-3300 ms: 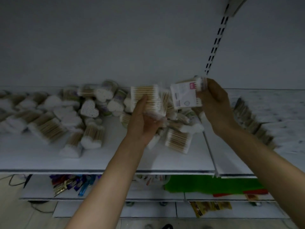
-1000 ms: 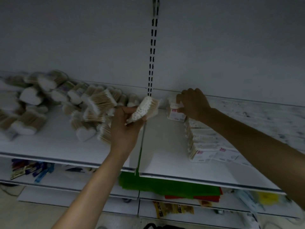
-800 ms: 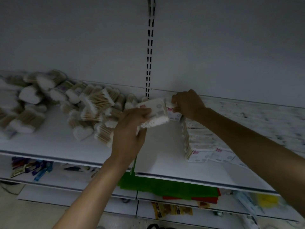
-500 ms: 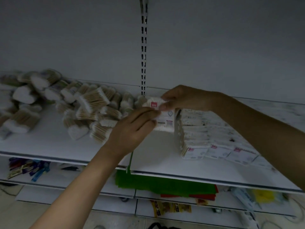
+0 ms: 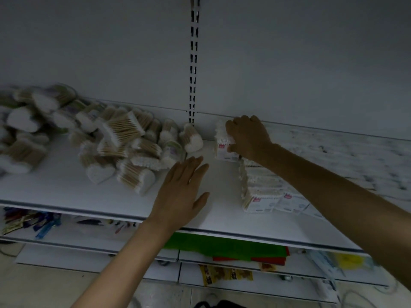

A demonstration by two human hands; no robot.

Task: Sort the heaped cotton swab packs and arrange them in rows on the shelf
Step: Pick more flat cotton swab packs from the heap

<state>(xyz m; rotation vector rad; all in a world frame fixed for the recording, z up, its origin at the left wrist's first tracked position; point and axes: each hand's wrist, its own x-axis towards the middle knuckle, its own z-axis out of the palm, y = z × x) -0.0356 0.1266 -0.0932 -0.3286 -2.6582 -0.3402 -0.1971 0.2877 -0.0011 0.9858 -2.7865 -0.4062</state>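
Right now your right hand [image 5: 246, 138] curls over a cotton swab pack [image 5: 223, 144] at the back of the white shelf [image 5: 66, 190], with fingers on its top and thumb on its near face, so that pack is in its grasp. The pack stands upright, with white swab tips along the top and a white label with a small pink-red mark facing you. It sits at the far end of the row [image 5: 259, 192] of like packs running toward the shelf's front edge. Your wrist covers the join, so it may or may not touch the next pack. Your left hand [image 5: 180, 192] is spread flat and holds nothing, over bare shelf between the row and the heap [image 5: 124, 145]. The heap lies left of the slotted upright [image 5: 193, 63], showing tan sticks, white tips and some heart-shaped packs.
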